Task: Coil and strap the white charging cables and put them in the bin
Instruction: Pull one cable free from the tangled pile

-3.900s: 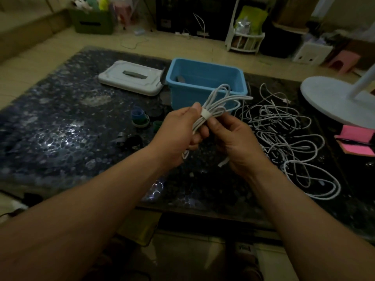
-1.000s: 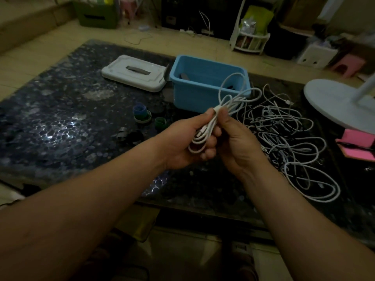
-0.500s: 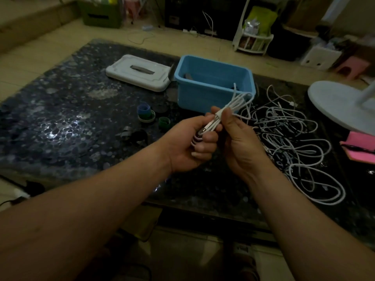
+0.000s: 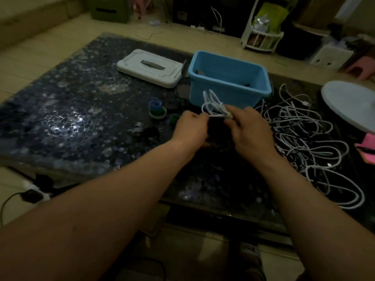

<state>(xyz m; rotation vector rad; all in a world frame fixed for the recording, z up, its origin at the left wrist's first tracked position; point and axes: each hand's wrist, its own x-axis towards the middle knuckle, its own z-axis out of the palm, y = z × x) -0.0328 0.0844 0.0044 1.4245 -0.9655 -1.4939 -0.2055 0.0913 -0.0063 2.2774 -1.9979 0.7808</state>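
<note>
Noted a coiled white cable bundle [image 4: 213, 107] held above the tabletop [image 4: 71, 118], in front of the near wall of the blue bin [image 4: 229, 92] and outside it. Found the left hand [image 4: 190, 126] pinching the bundle's left end, fingers curled. Found the right hand [image 4: 249, 128] gripping the right end, fingers curled round it; blurred, so unable to tell exact finger placement. Recorded loops of the bundle fanning upward from between the two hands. Unable to confirm a strap on the bundle.

Logged a tangle of loose white cables [image 4: 300, 128] on the tabletop to the right of the hands, beside the bin. Logged a white lid [image 4: 150, 66] lying flat just left of the bin. Logged small rolls [image 4: 157, 110] in blue and green on the tabletop near the left hand. Logged a white round base [image 4: 349, 102] and a pink pad [image 4: 367, 153] at the right edge. Seen something dark inside the bin, not identifiable.
</note>
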